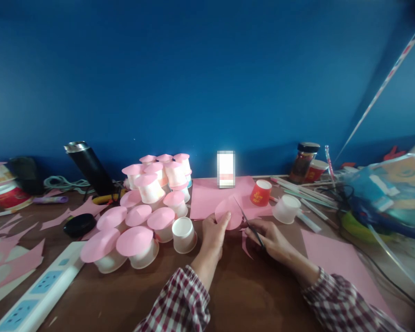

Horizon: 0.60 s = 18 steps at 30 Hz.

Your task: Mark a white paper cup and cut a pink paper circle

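Observation:
My left hand (212,236) pinches a round pink paper disc (231,216) at its left side, thumb on top. The fingers of my right hand (272,240) are wrapped round a pair of dark scissors (257,236), whose thin blade points up at the disc's right edge. How far the blades are apart I cannot make out. Below the disc, a thin curved pink offcut (248,246) lies by my right hand. Just beyond are a pink paper sheet (204,198), an upturned red paper cup (261,192) and a white cup (287,209).
Left of my hands stand several upturned paper cups topped with pink cones (134,240), some stacked, and a bare white cup (184,235). A power strip (44,286), black flask (90,168) and paper scraps lie farther left. At right are straws (302,189), a jar (302,163) and pink paper (342,267).

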Tool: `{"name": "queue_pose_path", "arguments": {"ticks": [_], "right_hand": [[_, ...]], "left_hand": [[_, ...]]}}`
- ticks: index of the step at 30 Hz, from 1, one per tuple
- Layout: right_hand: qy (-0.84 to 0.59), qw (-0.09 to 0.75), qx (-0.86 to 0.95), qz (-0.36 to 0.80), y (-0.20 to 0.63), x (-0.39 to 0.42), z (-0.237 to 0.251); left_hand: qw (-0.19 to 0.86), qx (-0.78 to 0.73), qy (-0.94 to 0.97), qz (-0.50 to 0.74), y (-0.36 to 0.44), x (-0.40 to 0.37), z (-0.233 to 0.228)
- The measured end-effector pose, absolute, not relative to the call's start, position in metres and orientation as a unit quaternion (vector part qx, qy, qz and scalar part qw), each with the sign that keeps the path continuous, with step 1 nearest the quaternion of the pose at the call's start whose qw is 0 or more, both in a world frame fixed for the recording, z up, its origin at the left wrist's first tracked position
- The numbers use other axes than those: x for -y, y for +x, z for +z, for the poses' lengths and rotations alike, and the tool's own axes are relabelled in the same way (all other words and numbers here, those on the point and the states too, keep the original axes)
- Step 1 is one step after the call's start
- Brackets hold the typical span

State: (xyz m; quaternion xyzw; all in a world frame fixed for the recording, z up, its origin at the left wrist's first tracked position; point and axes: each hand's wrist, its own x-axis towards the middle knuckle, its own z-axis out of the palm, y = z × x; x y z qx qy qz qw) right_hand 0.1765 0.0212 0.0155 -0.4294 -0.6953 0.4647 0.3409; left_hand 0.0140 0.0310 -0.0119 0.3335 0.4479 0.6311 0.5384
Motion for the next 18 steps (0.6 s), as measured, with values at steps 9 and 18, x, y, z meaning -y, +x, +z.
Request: {"name": "queue_pose_path", "arguments": {"ticks": [9, 18], "right_hand": [[-0.433, 0.34, 0.706, 0.445, 0.1765, -0.0213, 0.0174], [-0.438, 0.336, 0.705, 0.446, 0.1763, -0.0215, 0.0157]], "left_hand": [[0.524, -0.461, 0.338, 0.632, 0.0133, -0.0327, -0.0145], [0.519, -0.461, 0.328, 0.64, 0.0125, -0.0315, -0.0104]]}}
